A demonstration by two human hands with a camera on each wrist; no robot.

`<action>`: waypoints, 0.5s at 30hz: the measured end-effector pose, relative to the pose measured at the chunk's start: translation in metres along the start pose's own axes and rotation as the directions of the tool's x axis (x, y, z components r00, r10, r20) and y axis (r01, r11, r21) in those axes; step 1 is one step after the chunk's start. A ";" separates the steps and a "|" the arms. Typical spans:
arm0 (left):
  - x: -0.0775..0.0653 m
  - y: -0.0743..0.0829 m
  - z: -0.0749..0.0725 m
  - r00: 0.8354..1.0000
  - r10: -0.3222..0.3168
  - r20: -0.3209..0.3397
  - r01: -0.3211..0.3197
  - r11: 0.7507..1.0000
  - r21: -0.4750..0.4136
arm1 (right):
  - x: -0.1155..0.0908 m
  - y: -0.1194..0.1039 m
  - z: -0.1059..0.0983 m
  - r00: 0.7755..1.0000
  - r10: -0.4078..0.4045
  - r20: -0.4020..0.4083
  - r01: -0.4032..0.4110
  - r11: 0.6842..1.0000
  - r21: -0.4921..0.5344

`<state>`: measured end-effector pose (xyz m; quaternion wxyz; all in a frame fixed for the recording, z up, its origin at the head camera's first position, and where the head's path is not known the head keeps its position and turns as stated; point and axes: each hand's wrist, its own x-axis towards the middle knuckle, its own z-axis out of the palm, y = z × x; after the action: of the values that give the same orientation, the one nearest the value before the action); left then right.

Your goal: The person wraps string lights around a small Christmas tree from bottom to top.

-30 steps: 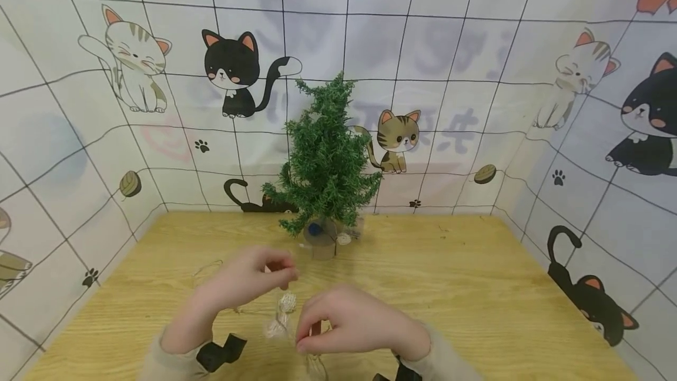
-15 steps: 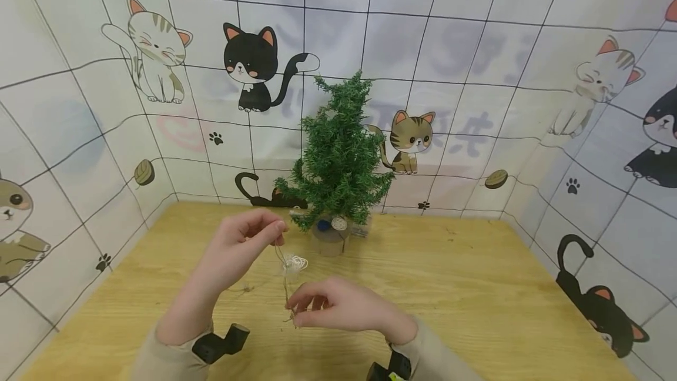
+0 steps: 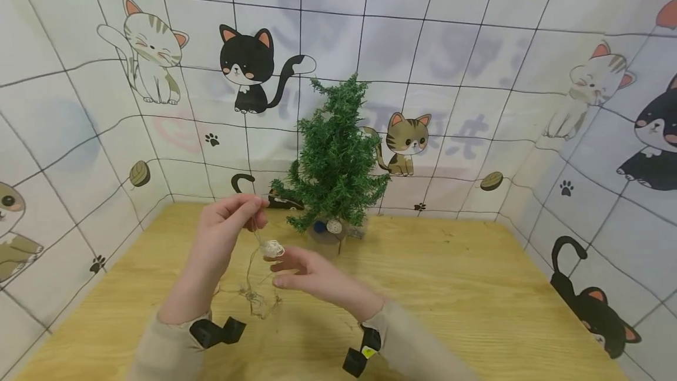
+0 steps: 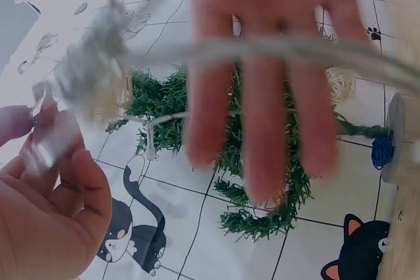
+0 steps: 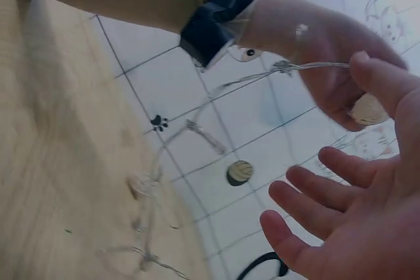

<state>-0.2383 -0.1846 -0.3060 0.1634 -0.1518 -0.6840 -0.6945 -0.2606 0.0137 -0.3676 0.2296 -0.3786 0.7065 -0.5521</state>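
Note:
My left hand (image 3: pixel 224 228) is raised above the table's left half, thumb and fingertips pinching a thin twisted wire string (image 5: pixel 282 67). From it hangs a white woven ball (image 3: pixel 272 248), blurred in the left wrist view. Below, the knotted rest of the string dangles in a loose tangle (image 3: pixel 252 296). Just right of the ball is my right hand (image 3: pixel 307 275), its fingers extended and spread in the left wrist view. Whether its thumb touches the string in the right wrist view, I cannot tell.
A small green artificial tree (image 3: pixel 341 157) stands at the table's back. By its round base (image 3: pixel 328 246) are a blue ball (image 3: pixel 319 226) and another white ball (image 3: pixel 334 226). Cat-print cloth (image 3: pixel 449 46) rises behind and at both sides of the wooden table (image 3: pixel 449 293).
My left hand has lifted the white ball and string off the table and shifted left. My right hand has let the lower strand go and moved up beside the ball.

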 end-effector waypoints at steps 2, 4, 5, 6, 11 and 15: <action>0.004 0.000 0.000 1.000 0.001 0.014 0.000 0.998 -0.061 | 0.006 0.005 0.002 0.996 0.001 0.091 -0.010 0.996 0.090; 0.007 0.001 0.000 0.999 -0.003 0.038 0.009 0.990 -0.139 | 0.010 0.010 0.003 0.985 -0.022 0.173 -0.007 0.986 0.167; 0.008 0.002 0.000 0.999 -0.004 0.053 0.014 0.983 -0.185 | 0.011 0.012 0.003 0.978 -0.038 0.204 -0.004 0.980 0.201; 0.010 0.003 0.000 0.998 -0.003 0.068 0.018 0.975 -0.222 | 0.011 0.013 0.003 0.971 -0.059 0.233 0.004 0.974 0.227; 0.016 0.008 -0.003 0.990 -0.034 0.136 0.080 0.933 -0.350 | 0.010 0.014 0.004 0.948 -0.171 0.267 0.079 0.943 0.323; 0.017 0.013 -0.005 0.979 -0.131 0.159 0.183 0.906 -0.381 | 0.010 0.009 0.008 0.985 -0.114 0.131 0.057 0.924 0.378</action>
<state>-0.2483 -0.1902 -0.2872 0.0282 -0.1708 -0.5495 -0.8174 -0.2634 0.0022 -0.3778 0.3255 -0.3990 0.5523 -0.6556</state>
